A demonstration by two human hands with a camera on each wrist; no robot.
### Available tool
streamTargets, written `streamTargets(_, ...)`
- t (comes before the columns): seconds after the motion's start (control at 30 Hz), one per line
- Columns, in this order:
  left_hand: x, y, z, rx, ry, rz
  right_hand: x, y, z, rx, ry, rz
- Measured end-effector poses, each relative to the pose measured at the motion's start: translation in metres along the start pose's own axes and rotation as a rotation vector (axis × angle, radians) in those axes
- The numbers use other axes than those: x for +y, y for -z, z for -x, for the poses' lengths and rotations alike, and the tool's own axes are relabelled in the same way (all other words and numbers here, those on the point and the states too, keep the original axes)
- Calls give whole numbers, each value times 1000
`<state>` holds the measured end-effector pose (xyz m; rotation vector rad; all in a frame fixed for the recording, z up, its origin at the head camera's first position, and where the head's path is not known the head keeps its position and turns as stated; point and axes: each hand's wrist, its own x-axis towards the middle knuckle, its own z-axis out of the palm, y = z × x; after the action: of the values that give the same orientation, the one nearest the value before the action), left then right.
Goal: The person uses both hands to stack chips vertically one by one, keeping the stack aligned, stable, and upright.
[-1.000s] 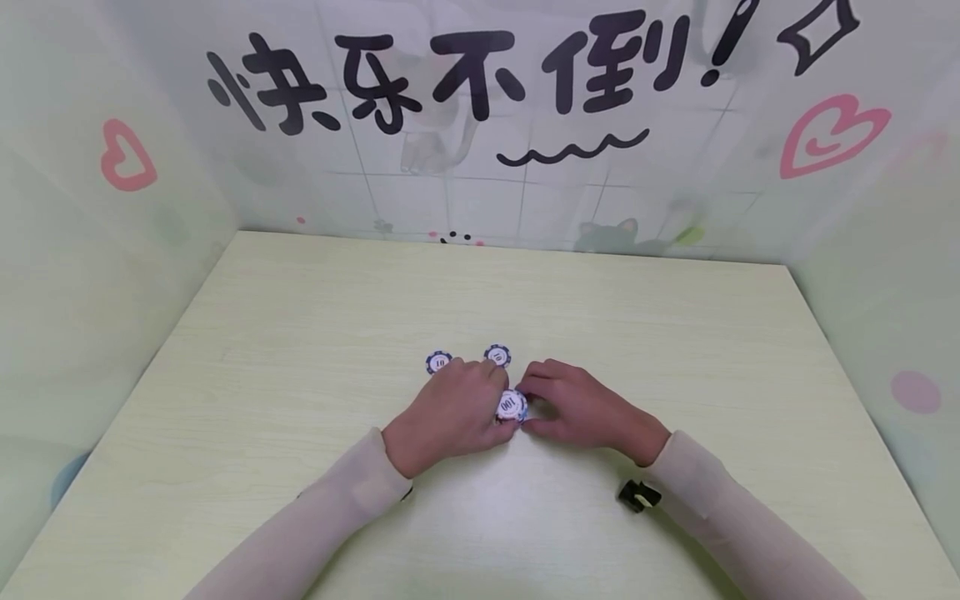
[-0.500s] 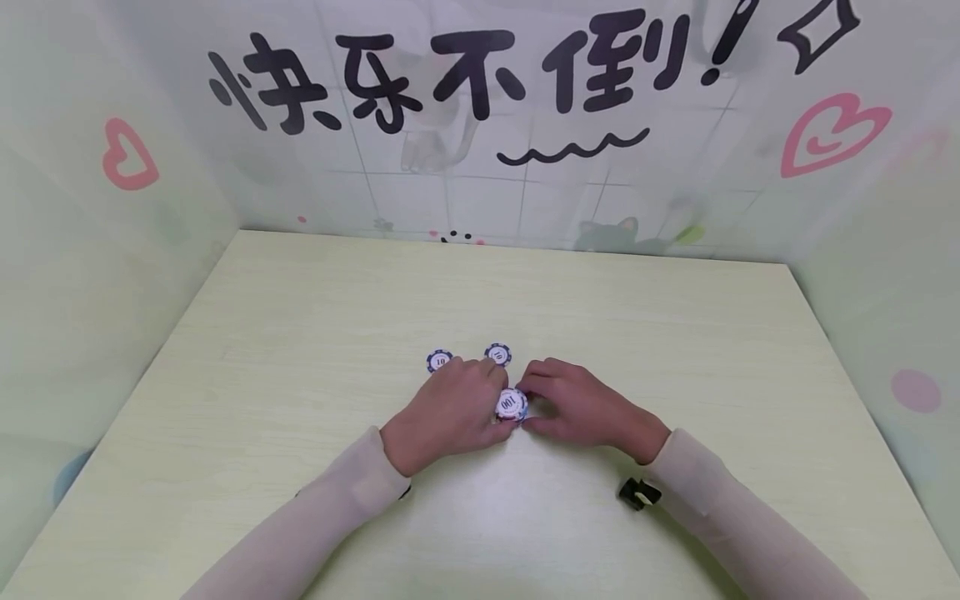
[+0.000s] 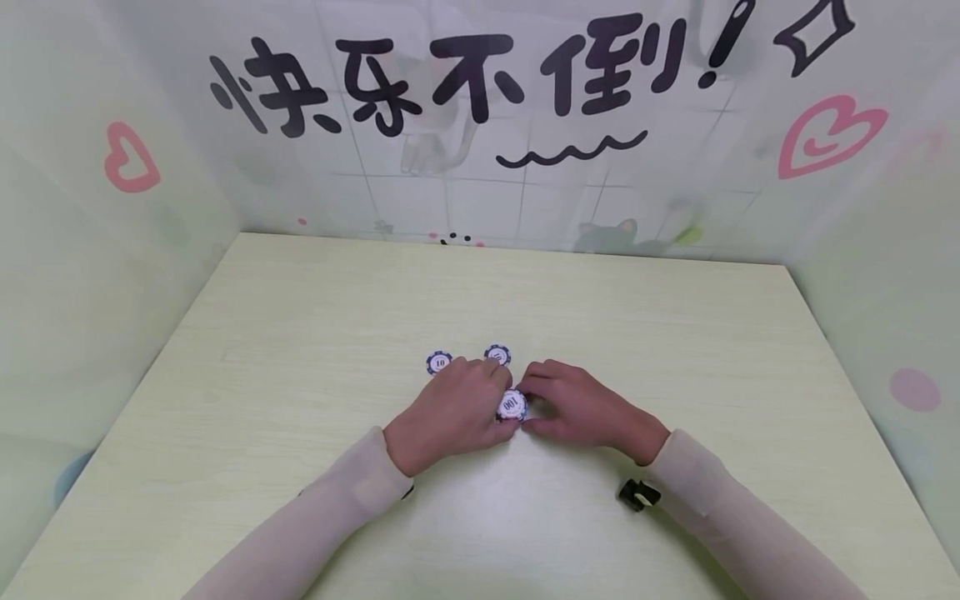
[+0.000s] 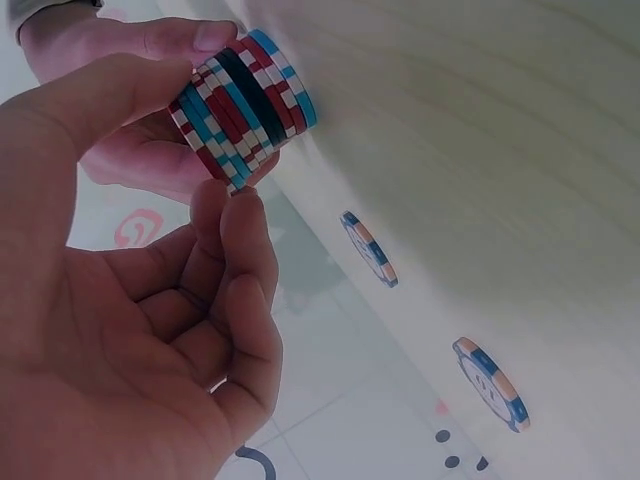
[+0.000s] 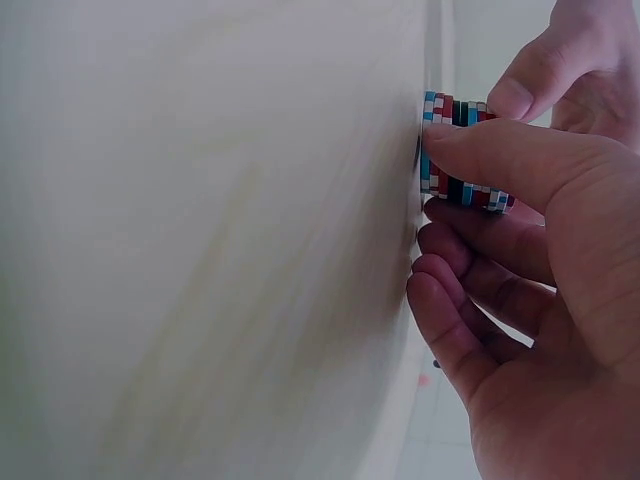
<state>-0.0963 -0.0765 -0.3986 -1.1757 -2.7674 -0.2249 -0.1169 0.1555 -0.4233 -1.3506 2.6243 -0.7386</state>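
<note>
A stack of poker chips [image 3: 512, 406] stands on the table between both hands, its white top chip marked 100. In the left wrist view the stack [image 4: 240, 100] shows red, light blue and black edges. My left hand [image 3: 457, 412] pinches its upper part between thumb and fingertips. From the other side, my right hand [image 3: 573, 408] pinches the lower part, thumb low beside the table in the right wrist view. Two blue-edged chips lie apart beyond the left hand: a left chip [image 3: 439, 363] marked 10 and a right chip [image 3: 498, 352] partly covered by its knuckles.
The pale wood-grain table [image 3: 337, 308] ends at a printed back wall [image 3: 480, 192] with large dark lettering. Side walls rise at left and right. A small black object [image 3: 639, 495] sits by the right sleeve cuff.
</note>
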Motion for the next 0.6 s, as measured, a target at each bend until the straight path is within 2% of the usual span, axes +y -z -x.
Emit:
streamTargets(0.3,-7,3,9,-13,39,-29,-1,1,-1,-12,-16,0)
streamTargets(0.6,-21,9,19,-76,141,-13,0,0,-1,-24,-26,12)
